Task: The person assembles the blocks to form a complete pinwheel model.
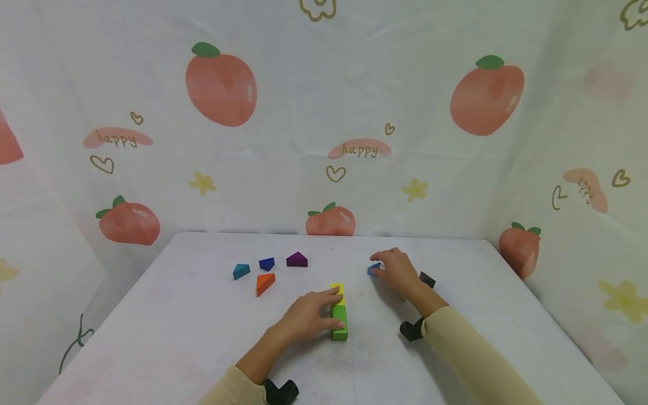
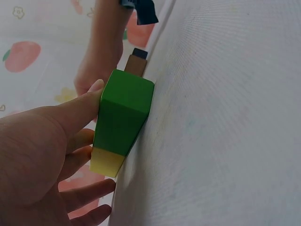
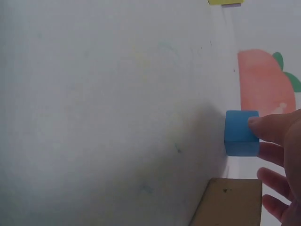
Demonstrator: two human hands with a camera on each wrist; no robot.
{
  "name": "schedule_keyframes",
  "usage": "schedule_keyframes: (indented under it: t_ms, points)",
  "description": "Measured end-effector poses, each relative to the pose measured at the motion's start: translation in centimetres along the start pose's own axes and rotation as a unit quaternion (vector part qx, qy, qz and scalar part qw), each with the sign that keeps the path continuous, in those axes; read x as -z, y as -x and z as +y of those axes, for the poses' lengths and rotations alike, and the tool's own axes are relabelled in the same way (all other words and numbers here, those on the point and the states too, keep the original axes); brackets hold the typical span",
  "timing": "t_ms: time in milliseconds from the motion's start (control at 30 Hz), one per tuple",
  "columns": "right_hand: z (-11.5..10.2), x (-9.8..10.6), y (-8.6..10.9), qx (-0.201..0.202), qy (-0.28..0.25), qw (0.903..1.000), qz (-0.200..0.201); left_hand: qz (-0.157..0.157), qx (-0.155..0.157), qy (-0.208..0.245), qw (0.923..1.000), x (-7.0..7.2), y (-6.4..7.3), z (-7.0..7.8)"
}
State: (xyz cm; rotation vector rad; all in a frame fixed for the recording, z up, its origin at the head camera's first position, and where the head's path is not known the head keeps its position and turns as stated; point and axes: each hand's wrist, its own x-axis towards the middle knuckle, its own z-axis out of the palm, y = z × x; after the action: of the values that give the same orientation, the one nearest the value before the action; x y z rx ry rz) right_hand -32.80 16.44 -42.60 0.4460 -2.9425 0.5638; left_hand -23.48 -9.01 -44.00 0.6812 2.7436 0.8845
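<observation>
A green block (image 1: 340,323) and a smaller yellow block (image 1: 337,293) lie end to end on the white table, in line away from me. My left hand (image 1: 305,316) rests over them from the left, thumb on the green block and fingertips at the yellow one. In the left wrist view the thumb lies along the green block (image 2: 124,101), with the other fingers spread beyond it. Farther right, my right hand (image 1: 398,274) pinches a small blue block (image 1: 373,269). The right wrist view shows the thumb on the face of this blue block (image 3: 241,129).
At the back left of the table are a teal block (image 1: 241,271), a dark blue one (image 1: 266,264), an orange one (image 1: 265,284) and a purple triangular one (image 1: 297,259). A brown block (image 3: 228,202) lies close to my right hand. A printed curtain (image 1: 283,185) hangs behind the table.
</observation>
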Motion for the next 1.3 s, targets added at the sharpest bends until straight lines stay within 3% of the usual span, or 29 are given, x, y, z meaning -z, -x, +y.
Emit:
schedule_keyframes:
  t_ms: [500,867,1300]
  points:
    - [0.4,0.4,-0.6,0.012,0.044,0.9985,-0.032,0.005,0.002,0.004,1.0,-0.1,0.0,0.0]
    - [0.3,1.2,-1.1,0.092,0.059,0.994,-0.012,0.006,0.004,0.002,1.0,-0.1,0.0,0.0]
    - [0.9,1.3,-1.2,0.087,0.048,0.9945,-0.032,0.01,0.002,0.004,0.9999,-0.1,0.2,0.0]
